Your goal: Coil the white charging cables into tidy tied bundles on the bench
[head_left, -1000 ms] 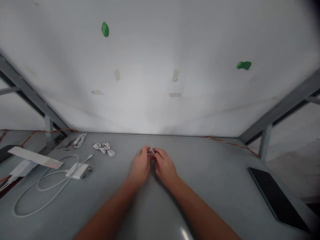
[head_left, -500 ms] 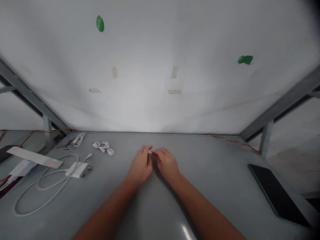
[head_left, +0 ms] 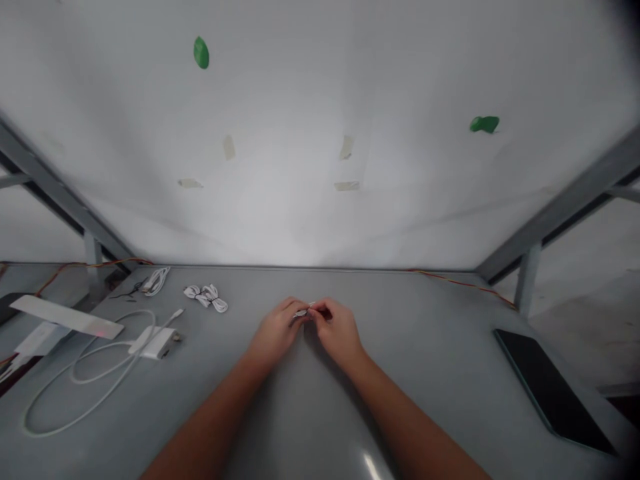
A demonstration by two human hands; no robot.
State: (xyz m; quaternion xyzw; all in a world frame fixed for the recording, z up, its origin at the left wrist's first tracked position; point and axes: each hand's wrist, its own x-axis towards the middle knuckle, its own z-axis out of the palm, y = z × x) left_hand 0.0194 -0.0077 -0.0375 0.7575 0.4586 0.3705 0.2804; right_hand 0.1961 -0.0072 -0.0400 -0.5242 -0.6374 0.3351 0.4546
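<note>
My left hand point(head_left: 273, 337) is closed around a small white cable point(head_left: 301, 313), most of which its fingers hide. From the right, my right hand point(head_left: 337, 331) pinches at the same cable, thumb and index finger together at its end. The fingertips of both hands almost meet, just above the grey table point(head_left: 430, 373). Any tie on the cable is too small and covered to make out now. Left of my hands lie two white cable bundles: one nearer point(head_left: 205, 297), wound with a dark tie, and one farther off point(head_left: 156, 282).
At left, a white charger point(head_left: 154, 343) lies with its looped cable, beside a long white strip point(head_left: 65, 316). Thin black ties point(head_left: 131, 292) lie near the far bundle. A dark phone point(head_left: 553, 390) rests at right. A white wall panel point(head_left: 280, 220) rises behind the table.
My left fingers have closed in and turned towards the right hand. The right fingertips have come in against the white cable; the dark strand seen between my hands before is now hidden.
</note>
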